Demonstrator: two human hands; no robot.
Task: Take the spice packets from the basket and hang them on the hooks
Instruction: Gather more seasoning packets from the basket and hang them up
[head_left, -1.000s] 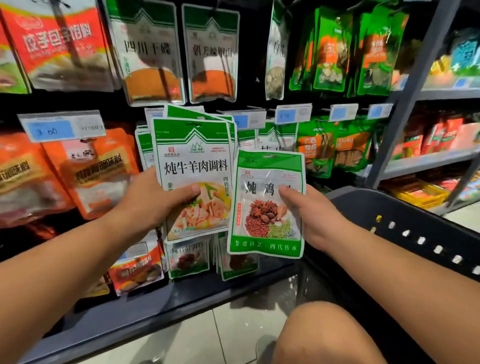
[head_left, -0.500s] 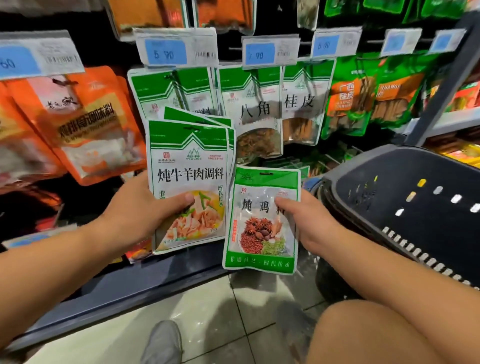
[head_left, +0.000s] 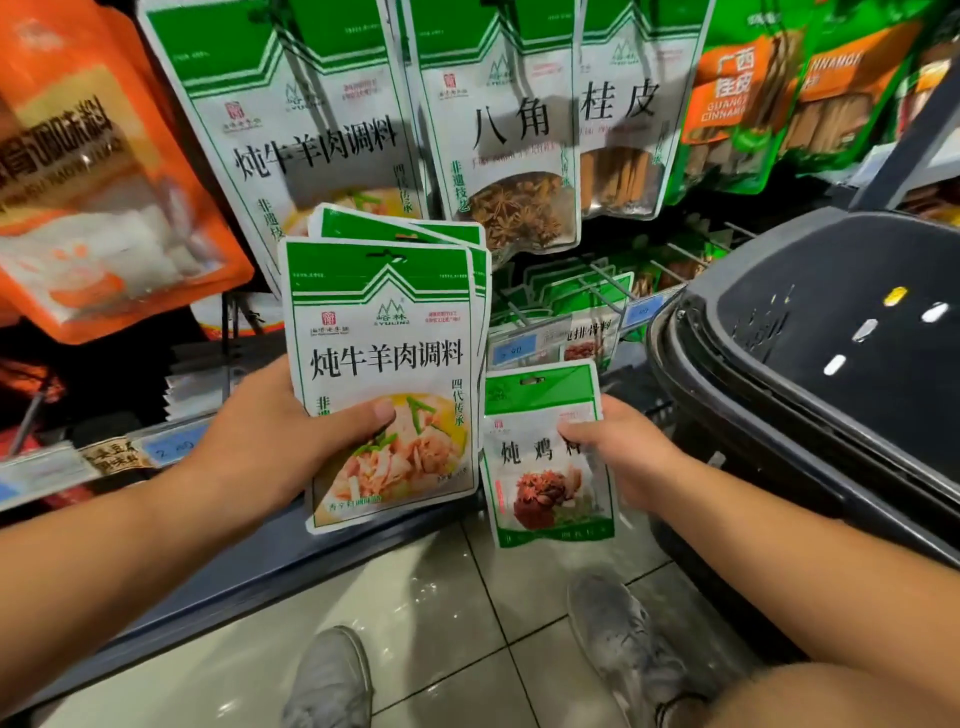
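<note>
My left hand (head_left: 270, 441) grips a fanned stack of green-and-white beef-and-mutton spice packets (head_left: 384, 332), thumb across the front one. My right hand (head_left: 618, 457) pinches a smaller green chicken-stew spice packet (head_left: 540, 467) by its right edge, low, just right of the stack. The dark basket (head_left: 810, 374) stands at the right, its visible inside showing no packets. Behind the held packets, a low row of metal hooks (head_left: 597, 286) carries several green packets. Matching beef-and-mutton packets (head_left: 291, 119) hang above.
Star anise (head_left: 498, 135) and cinnamon (head_left: 618, 114) packets hang on the upper row, orange packets (head_left: 93, 171) at the left. Price tags (head_left: 514, 353) sit at the hook tips. A dark shelf base edge (head_left: 249, 566) runs below, with tiled floor and grey shoes (head_left: 623, 644).
The view has dropped and closed in on the lower shelf. My right hand with the chicken-stew packet has sunk relative to the stack. Both hands keep their grip.
</note>
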